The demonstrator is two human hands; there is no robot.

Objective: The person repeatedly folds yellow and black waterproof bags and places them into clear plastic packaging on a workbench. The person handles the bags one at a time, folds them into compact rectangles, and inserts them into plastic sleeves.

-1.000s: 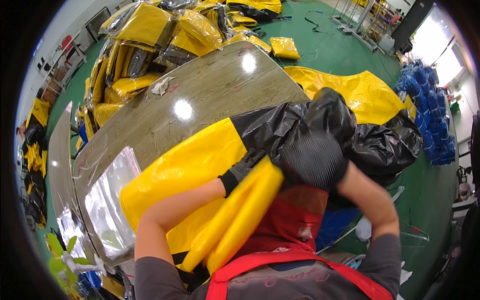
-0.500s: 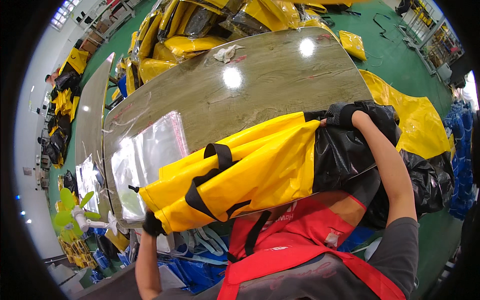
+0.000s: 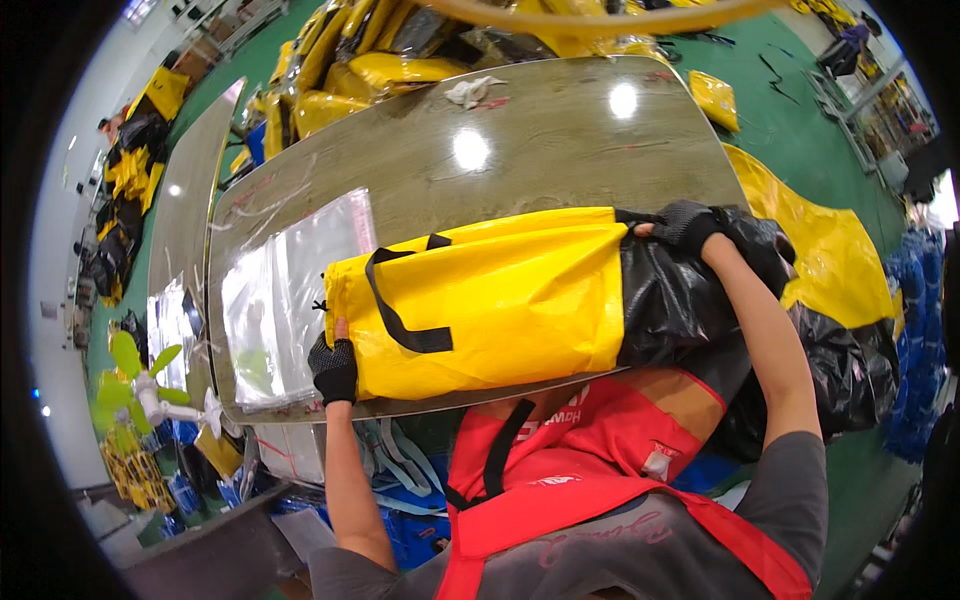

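A yellow bag [image 3: 490, 300] with black straps now lies flat across the middle of the frame on a wooden table [image 3: 560, 140]; half a second ago it was still tilted and held up off the surface. The gloved left hand [image 3: 334, 368], lower left, presses against the bag's closed end. The gloved right hand [image 3: 685, 226], upper right, is closed on the bag's black end. The hands are far apart. A stack of clear plastic sleeves [image 3: 290, 290] lies just left of the bag, so it seems set down and straightened, ready for handling.
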